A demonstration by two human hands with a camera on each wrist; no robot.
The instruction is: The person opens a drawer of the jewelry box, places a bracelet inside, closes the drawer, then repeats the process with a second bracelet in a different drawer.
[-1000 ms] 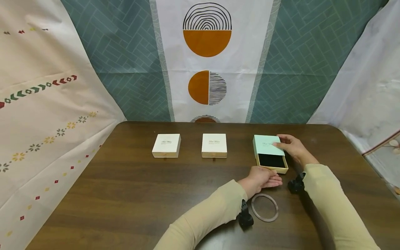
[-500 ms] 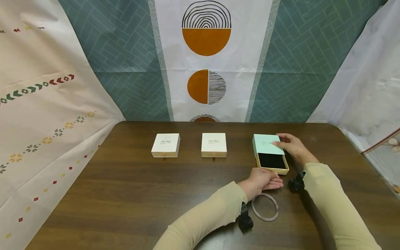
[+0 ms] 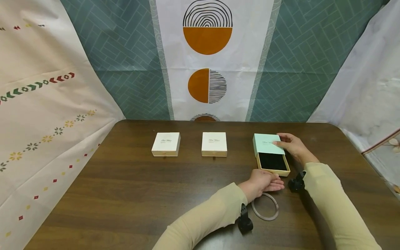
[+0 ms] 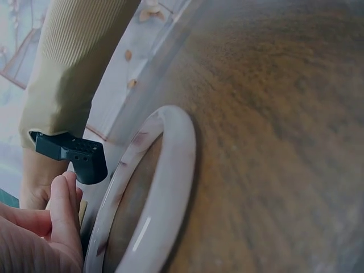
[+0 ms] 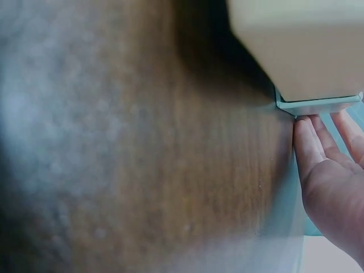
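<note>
A mint-green drawer-style gift box (image 3: 265, 139) sits at the right of the table, its cream-edged drawer (image 3: 281, 172) slid partway out toward me. Black lining shows inside the drawer. My right hand (image 3: 293, 147) grips the mint sleeve by its right side, thumb on top. At the drawer's front edge, my left hand (image 3: 264, 182) pinches with thumb and forefinger, the other fingers extended; the exact contact is hidden. Just nearer to me lies a pale bangle (image 3: 265, 218), flat on the table. The left wrist view shows its brownish patches close beside the left hand (image 4: 45, 239).
Two closed white gift boxes stand farther left, one at the middle (image 3: 214, 142) and one beyond it (image 3: 166, 142). They rest on a brown wooden table (image 3: 125, 194). Patterned cloths (image 3: 128, 52) hang behind and at the sides.
My left hand has drawn the drawer slightly farther out of its sleeve, toward me. The right hand keeps its hold; the bangle and white boxes have stayed put.
</note>
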